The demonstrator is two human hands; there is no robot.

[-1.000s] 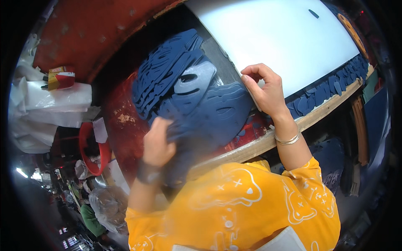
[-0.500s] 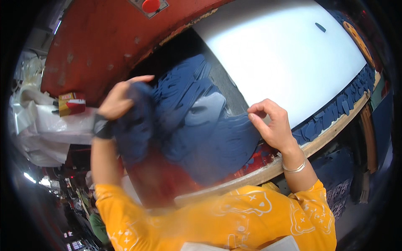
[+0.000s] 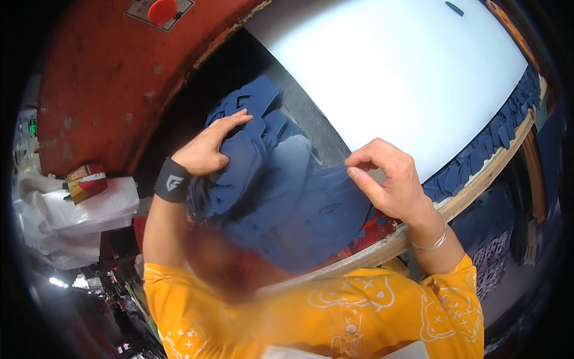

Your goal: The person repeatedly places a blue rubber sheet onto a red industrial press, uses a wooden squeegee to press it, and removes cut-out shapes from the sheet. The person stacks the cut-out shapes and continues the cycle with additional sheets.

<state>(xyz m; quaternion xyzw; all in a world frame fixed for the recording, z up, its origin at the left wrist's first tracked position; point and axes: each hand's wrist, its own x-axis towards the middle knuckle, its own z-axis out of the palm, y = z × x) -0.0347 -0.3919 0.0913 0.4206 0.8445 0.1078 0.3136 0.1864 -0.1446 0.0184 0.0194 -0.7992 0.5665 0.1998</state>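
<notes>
Thin dark-blue die-cut sheets, foam-like in look, lie in a loose pile (image 3: pixel 287 221) on the machine's near side. Over the pile's left part is my left hand (image 3: pixel 206 146), a black band on its wrist. Its fingers reach across the top of some cut blue sheets (image 3: pixel 242 167), with the thumb on the nearer side; the underside of this grip is hidden. At the pile's right end, my right hand (image 3: pixel 391 176) has thumb and forefinger curled together at the edge of a wide blue sheet (image 3: pixel 341 206). A bangle circles that wrist.
A bright white board (image 3: pixel 394 78) lies right of the pile, with one small blue scrap (image 3: pixel 454 8) on it. Blue offcuts (image 3: pixel 472 161) line the wooden rail (image 3: pixel 478 188). A red machine body (image 3: pixel 107 84) with a red button rises at left, beside plastic wrap (image 3: pixel 89 209) and a small box (image 3: pixel 86 182).
My left hand has moved right with blurred blue sheets, which are now against the pile. My right hand keeps its pinch at the sheet's edge. The view has shifted slightly.
</notes>
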